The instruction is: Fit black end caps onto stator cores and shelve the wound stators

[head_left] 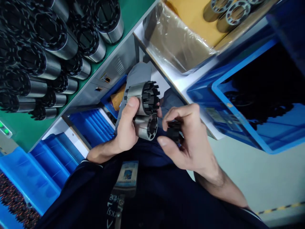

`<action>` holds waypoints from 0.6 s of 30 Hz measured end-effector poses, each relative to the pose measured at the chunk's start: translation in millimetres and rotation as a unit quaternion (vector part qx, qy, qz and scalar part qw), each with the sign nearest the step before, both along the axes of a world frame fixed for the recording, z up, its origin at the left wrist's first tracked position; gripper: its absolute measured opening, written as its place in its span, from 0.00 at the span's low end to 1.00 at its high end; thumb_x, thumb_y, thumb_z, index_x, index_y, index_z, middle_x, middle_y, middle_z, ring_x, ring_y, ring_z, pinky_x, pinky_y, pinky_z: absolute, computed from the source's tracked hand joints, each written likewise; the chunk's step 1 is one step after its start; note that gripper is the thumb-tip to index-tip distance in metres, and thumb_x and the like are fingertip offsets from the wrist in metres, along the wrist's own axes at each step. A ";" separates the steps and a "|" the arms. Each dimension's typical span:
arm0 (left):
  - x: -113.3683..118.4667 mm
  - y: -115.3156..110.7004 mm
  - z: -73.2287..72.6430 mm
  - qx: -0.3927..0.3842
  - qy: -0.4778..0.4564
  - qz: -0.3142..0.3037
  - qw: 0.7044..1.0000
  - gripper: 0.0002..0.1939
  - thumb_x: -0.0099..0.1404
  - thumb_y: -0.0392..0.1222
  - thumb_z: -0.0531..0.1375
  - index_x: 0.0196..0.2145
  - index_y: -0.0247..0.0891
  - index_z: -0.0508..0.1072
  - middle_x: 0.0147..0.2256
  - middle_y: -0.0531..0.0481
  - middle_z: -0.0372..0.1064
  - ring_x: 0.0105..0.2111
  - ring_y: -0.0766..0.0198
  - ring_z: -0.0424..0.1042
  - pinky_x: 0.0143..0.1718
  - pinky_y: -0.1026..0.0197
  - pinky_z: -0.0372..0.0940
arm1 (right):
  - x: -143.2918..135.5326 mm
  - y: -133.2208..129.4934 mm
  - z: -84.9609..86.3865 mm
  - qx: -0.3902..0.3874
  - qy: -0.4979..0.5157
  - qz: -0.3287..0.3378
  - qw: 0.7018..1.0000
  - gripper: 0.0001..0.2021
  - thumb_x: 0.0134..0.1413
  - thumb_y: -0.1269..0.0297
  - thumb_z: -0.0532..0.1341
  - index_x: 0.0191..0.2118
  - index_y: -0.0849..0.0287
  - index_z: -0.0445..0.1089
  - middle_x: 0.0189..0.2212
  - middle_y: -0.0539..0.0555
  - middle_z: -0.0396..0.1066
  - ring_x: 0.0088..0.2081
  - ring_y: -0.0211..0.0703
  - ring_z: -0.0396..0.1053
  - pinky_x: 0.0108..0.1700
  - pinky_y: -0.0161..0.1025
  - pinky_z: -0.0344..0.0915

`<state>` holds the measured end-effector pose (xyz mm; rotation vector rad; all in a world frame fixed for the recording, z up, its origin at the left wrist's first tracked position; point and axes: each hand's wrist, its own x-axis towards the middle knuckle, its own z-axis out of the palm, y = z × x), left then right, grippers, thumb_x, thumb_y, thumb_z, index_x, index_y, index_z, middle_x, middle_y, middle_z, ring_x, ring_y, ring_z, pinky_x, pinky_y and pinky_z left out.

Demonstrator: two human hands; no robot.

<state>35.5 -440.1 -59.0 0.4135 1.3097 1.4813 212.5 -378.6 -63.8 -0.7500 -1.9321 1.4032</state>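
Note:
My left hand (126, 128) is closed around two steel motor stator cores. The upper stator core (138, 90) carries black toothed plastic end pieces. Below it, the bare stator core (143, 128) shows its slotted metal end, with no black piece on that face. Close by on the right, my right hand (193, 143) has its fingers curled around black plastic end pieces (174, 130); how many it holds is hard to make out. A small gap separates those pieces from the bare core.
Many stator cores (68, 44) with black ends stand on a green table (133, 16) at upper left. A plastic-lined cardboard box (173, 44) holds bare cores (232, 19). Right of it, a blue crate (240, 133) contains black parts. Blue bins (50, 159) sit at lower left.

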 end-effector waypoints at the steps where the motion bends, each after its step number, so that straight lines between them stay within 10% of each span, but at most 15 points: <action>1: -0.2 2.2 1.7 -0.003 0.002 0.004 1.000 0.42 0.77 0.84 0.47 0.43 0.46 0.83 0.51 0.44 0.87 0.64 0.36 0.83 0.59 0.42 0.85 | -3.7 -1.9 -0.2 0.017 0.004 0.002 1.000 0.26 0.60 0.57 0.78 0.57 0.47 0.67 0.42 0.51 0.72 0.38 0.48 0.74 0.34 0.46 0.75; 4: -1.0 3.9 2.8 0.004 0.022 0.015 1.000 0.41 0.78 0.83 0.49 0.42 0.45 0.84 0.51 0.43 0.87 0.66 0.36 0.82 0.60 0.44 0.85 | -13.6 -5.9 -3.4 0.051 0.032 -0.025 0.998 0.31 0.56 0.54 0.84 0.60 0.48 0.73 0.51 0.58 0.73 0.49 0.54 0.77 0.31 0.42 0.77; 10: -1.1 3.1 6.2 -0.040 0.087 0.052 0.994 0.37 0.80 0.79 0.50 0.49 0.45 0.81 0.50 0.43 0.86 0.70 0.32 0.78 0.58 0.41 0.85 | -22.0 -13.8 -14.3 0.016 0.081 -0.058 0.995 0.36 0.52 0.56 0.88 0.65 0.41 0.79 0.52 0.54 0.75 0.31 0.37 0.71 0.25 0.39 0.77; 18: -6.0 10.7 13.1 -0.023 0.027 0.057 0.998 0.36 0.77 0.81 0.51 0.46 0.47 0.80 0.50 0.43 0.86 0.70 0.34 0.78 0.60 0.41 0.83 | -21.7 -13.9 -19.2 0.028 0.091 -0.047 0.994 0.34 0.56 0.53 0.85 0.68 0.43 0.83 0.59 0.62 0.79 0.47 0.56 0.82 0.31 0.45 0.85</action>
